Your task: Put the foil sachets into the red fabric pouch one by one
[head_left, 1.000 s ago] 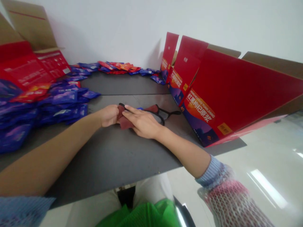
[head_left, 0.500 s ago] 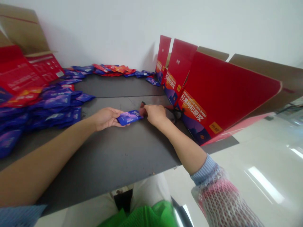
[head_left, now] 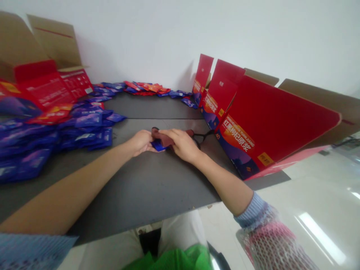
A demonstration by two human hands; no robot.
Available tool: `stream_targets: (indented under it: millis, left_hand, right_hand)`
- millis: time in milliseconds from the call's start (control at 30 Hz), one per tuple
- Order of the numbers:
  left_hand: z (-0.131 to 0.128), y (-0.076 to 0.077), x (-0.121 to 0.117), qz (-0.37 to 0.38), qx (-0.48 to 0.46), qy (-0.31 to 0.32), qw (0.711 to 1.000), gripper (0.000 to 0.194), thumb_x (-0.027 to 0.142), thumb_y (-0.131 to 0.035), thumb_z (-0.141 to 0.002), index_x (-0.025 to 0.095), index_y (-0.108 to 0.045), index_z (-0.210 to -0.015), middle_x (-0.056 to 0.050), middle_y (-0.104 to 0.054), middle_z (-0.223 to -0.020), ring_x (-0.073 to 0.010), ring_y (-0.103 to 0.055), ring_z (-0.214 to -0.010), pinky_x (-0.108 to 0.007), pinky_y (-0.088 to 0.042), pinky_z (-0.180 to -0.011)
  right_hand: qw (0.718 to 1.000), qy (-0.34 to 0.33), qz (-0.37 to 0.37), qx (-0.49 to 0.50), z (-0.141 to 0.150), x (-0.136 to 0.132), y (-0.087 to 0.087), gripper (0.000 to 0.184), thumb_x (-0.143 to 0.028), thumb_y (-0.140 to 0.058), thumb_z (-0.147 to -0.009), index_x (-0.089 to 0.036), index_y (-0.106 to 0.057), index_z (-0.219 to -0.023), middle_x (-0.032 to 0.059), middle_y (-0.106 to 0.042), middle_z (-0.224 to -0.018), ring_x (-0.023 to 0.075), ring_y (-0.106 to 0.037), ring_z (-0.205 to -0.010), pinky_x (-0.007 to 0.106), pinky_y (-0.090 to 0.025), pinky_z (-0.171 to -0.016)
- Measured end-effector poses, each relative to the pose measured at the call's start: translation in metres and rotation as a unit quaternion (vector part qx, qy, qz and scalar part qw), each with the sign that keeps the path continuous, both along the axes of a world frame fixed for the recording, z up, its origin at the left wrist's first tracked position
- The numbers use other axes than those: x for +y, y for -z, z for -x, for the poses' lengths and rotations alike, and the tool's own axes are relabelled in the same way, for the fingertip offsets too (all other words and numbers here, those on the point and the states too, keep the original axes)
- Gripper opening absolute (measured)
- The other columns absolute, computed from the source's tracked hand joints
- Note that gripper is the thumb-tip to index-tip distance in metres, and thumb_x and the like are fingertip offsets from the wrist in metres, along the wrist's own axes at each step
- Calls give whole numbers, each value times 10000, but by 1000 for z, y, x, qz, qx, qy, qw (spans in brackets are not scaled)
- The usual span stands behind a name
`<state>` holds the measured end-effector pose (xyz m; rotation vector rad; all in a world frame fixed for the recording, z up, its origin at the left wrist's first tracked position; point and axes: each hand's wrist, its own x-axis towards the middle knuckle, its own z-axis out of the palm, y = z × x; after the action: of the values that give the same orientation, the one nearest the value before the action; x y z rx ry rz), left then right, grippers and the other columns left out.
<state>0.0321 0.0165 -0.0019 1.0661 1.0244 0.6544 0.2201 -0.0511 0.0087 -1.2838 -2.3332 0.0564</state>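
My left hand [head_left: 141, 142] is closed on the edge of a blue sachet [head_left: 159, 145], just above the grey table. A brownish-red cloth [head_left: 165, 139] with a dark edge lies over the sachet and covers most of it. My right hand [head_left: 182, 144] holds this cloth from the right, its fingers reaching over it toward my left hand. Behind my right wrist rests a thin black looped item [head_left: 203, 138], partly hidden, whose kind I cannot make out.
Heaped blue sachets [head_left: 87, 120] and a few red ones cover the table's left side and run along the wall. Red cartons [head_left: 270, 116] with raised flaps stand in a row on the right. Another red carton [head_left: 42, 86] stands open at back left.
Half a second ago the blue sachet lay exposed in my left hand, with my right hand drawn off to its right. Now the cloth is back over the sachet and my hands are close together.
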Motion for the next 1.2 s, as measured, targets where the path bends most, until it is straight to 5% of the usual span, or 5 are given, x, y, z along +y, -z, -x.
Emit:
stream_targets:
  millis: [267, 600, 767, 1033, 1200]
  left_hand:
    - [17, 2, 19, 79, -86, 113, 987, 284, -85, -488, -781, 26, -699, -935, -184, -763, -799, -249, -765, -756, -417, -624, -826]
    - [11, -10, 2, 65, -69, 74, 993, 322, -28, -403, -919, -28, -670, -1099, -233, -763, -1001, -279, -757, -862, -401, -580, -876]
    - [8, -13, -1, 64, -61, 55, 994, 312, -19, -401, -937, -30, -674, -1086, -231, -763, -991, -269, -755, -850, -373, -579, -851]
    - [2, -5, -2, 11, -22, 46, 999, 354, -52, -433, -872, 16, -679, -1116, -186, -764, -832, -248, -754, -706, -449, -615, -780]
    - [3, 2, 2, 8, -34, 33, 999, 290, -70, -495, -806, 34, -707, -974, -180, -762, -787, -262, -758, -705, -424, -632, -749]
  right_hand:
    - [992, 3, 19, -127, 17, -3, 0, 531, -63, -441, -936, -248, -571, -1417, 59, -624, -1409, 231, -525, -1290, 417, -388, -1066]
    - [967, 203, 71, -137, -16, 15, -11, 230, -198, -567, -931, -248, -792, -931, 51, -759, -1036, 227, -650, -997, 341, -420, -905]
    - [967, 227, 52, -106, -35, 17, -11, 218, -201, -597, -894, -242, -804, -839, 54, -764, -990, 223, -660, -967, 311, -442, -862]
    - [986, 145, -42, 68, -34, 10, -9, 608, -47, -390, -862, -240, -607, -1396, 20, -647, -1398, 172, -571, -1295, 336, -428, -1073]
    - [999, -32, 10, -15, -14, 7, -1, 640, -70, -466, -848, -243, -543, -1459, 35, -590, -1468, 185, -537, -1340, 367, -391, -1112]
